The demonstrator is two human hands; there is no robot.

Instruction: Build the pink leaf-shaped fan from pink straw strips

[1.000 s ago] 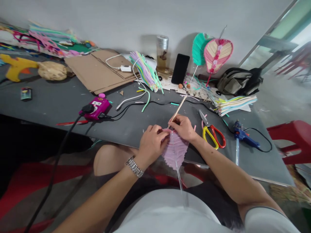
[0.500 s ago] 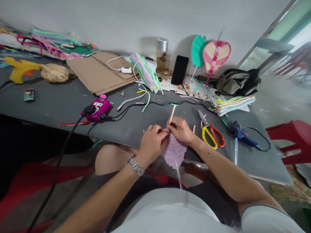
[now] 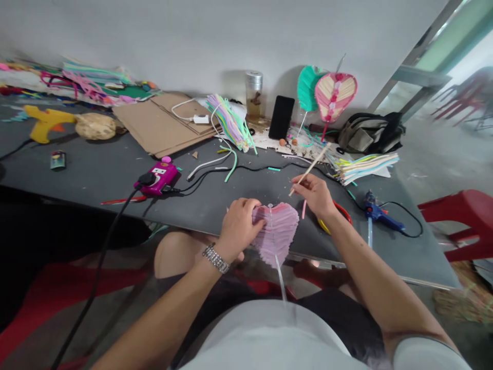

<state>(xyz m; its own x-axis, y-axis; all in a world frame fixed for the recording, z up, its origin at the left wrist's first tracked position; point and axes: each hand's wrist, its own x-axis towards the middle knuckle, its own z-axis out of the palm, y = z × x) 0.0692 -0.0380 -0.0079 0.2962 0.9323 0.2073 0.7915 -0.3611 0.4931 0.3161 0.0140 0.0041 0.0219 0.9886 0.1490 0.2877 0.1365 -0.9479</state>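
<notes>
My left hand (image 3: 239, 226) grips the left edge of a heart-shaped fan of pink and lilac straws (image 3: 278, 230), held over the front edge of the dark table (image 3: 96, 169). A clear stick (image 3: 280, 275) hangs down from the fan's tip. My right hand (image 3: 314, 194) is lifted to the right of the fan and pinches a thin wooden stick (image 3: 311, 165) that points up and to the right. Under my right wrist lie scissors (image 3: 339, 211) with yellow and red handles, mostly hidden.
A blue glue gun (image 3: 375, 213) with a black cable lies right of the scissors. A magenta power strip (image 3: 157, 176), cardboard sheets (image 3: 169, 121), straw bundles (image 3: 231, 121) (image 3: 365, 165), a jar (image 3: 253, 95), a phone (image 3: 281, 117), two finished fans (image 3: 333, 95) and a bag (image 3: 370, 132) stand further back. A red chair (image 3: 462, 216) is at right.
My right hand has lifted off the fan's top and moved right with the wooden stick. The whole heart shape of the fan now shows. My left hand keeps its hold.
</notes>
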